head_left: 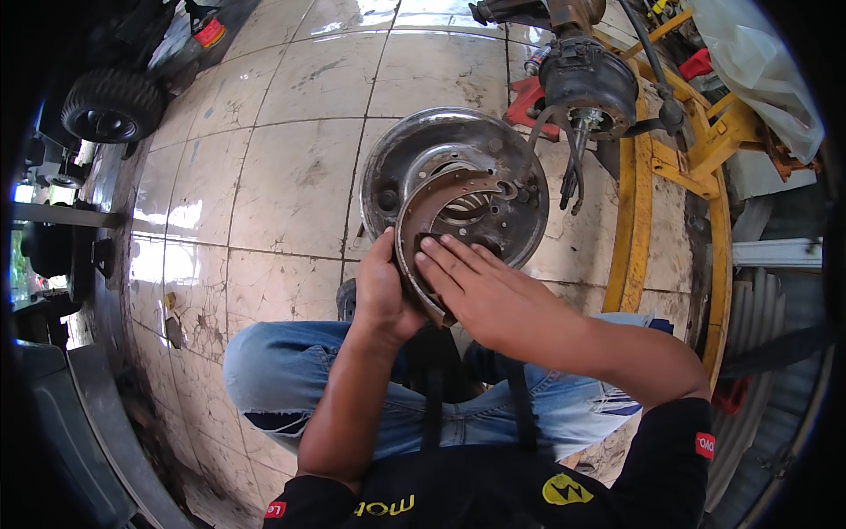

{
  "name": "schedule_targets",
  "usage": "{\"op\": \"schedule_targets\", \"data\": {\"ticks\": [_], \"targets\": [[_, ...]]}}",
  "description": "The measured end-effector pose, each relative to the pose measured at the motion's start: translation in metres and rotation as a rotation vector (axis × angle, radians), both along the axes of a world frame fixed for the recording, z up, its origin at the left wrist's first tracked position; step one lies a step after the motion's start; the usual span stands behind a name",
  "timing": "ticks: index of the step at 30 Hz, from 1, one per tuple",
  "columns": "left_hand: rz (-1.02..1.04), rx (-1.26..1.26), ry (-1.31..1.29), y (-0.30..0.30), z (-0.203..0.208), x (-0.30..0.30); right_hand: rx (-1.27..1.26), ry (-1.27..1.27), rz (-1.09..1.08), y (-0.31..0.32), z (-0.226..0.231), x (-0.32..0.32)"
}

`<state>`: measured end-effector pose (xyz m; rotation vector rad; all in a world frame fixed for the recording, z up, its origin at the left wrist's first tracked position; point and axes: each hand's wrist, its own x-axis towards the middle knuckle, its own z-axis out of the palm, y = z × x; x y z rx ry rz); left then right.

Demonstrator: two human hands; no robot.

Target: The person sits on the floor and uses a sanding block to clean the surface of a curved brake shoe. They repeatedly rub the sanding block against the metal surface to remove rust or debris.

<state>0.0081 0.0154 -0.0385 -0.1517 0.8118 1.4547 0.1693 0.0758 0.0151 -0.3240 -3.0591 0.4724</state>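
A curved, rusty brown brake shoe [426, 199] is held tilted in front of me, its hooked upper end lying over the backing plate. My left hand [384, 293] is closed around its lower left outer edge, with most of the fingers hidden beneath. My right hand [490, 291] lies against the shoe's inner side, fingers stretched out and nearly flat; its thumb is hidden. Behind the shoe is a round dark metal backing plate [388, 167] with a large centre opening, bolt holes and a worn rim. The shoe covers part of that opening.
At the upper right an axle with a dark hub [589, 84] hangs beside a red stand [527, 106]. A yellow metal frame [633, 220] runs down the right side. A vehicle tyre [113, 106] stands at the upper left. Tiled floor [282, 185] lies around the plate.
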Motion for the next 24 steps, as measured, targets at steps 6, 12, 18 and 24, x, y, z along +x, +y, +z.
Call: {"op": "schedule_targets", "data": {"ticks": [6,12,18,24], "targets": [[0.010,0.009,0.022,0.000,0.000,0.000,-0.016,-0.062,0.056,-0.004,0.019,0.011],[-0.007,0.004,0.000,0.000,0.001,-0.001,-0.063,-0.012,-0.017,0.002,0.003,0.001],[0.024,-0.008,0.013,0.000,0.002,0.002,-0.068,-0.056,-0.006,-0.003,0.014,0.005],[0.012,0.004,0.003,-0.002,0.001,0.001,-0.060,-0.083,-0.002,-0.006,0.017,0.006]]}}
